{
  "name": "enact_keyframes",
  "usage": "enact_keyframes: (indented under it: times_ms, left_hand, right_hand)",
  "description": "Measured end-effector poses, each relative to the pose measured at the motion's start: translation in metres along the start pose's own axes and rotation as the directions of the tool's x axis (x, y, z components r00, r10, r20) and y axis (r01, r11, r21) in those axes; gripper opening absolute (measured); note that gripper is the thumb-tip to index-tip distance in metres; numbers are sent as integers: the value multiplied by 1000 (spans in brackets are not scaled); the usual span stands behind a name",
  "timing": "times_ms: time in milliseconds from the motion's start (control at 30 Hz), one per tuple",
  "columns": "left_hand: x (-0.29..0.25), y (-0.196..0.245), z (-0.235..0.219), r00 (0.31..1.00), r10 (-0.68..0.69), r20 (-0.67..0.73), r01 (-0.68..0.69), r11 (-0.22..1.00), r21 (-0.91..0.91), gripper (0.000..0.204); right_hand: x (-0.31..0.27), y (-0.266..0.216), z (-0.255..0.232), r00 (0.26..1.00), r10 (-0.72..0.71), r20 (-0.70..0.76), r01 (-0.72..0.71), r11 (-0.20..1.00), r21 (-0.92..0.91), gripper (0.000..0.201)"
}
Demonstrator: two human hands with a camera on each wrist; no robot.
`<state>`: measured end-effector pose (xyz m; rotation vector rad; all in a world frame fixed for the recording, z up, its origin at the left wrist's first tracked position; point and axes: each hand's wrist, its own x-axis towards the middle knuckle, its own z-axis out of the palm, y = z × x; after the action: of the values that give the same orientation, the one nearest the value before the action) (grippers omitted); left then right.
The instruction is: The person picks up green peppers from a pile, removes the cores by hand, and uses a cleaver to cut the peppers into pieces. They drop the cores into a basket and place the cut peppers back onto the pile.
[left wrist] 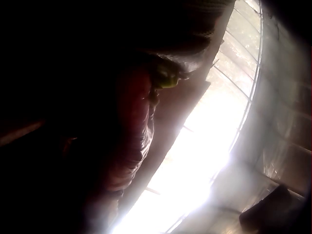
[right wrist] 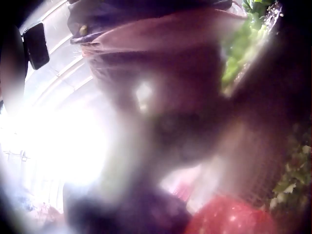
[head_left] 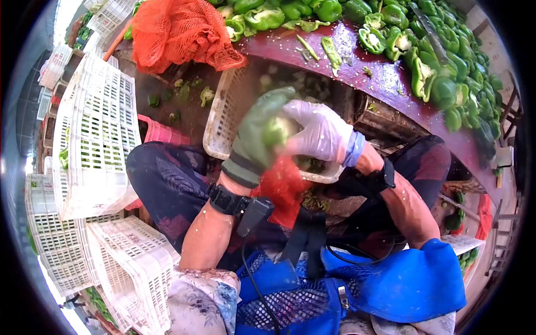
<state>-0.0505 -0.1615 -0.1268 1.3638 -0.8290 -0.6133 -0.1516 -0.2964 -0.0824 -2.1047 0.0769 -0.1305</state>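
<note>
Above a crate, left hand gripping green pepper, right hand angled inward, its hold unclear

The head view is bright, but strongly curved toward its black corners; the table shines with pale glare; the left hand, the right hand and the pepper are blurred; the left wrist view is mostly black, with burnt-out white light below centre; the right wrist view is hazy, unfocused, overexposed at left.
</note>
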Motion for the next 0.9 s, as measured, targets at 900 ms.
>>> enact_keyframes:
  times_ms: [900]
  left_hand:
    - [-4,-12,14,989,94,-114,-68,975,213,33]
  right_hand:
    - [-12,6,2,994,72,86,-57,985,-165,34]
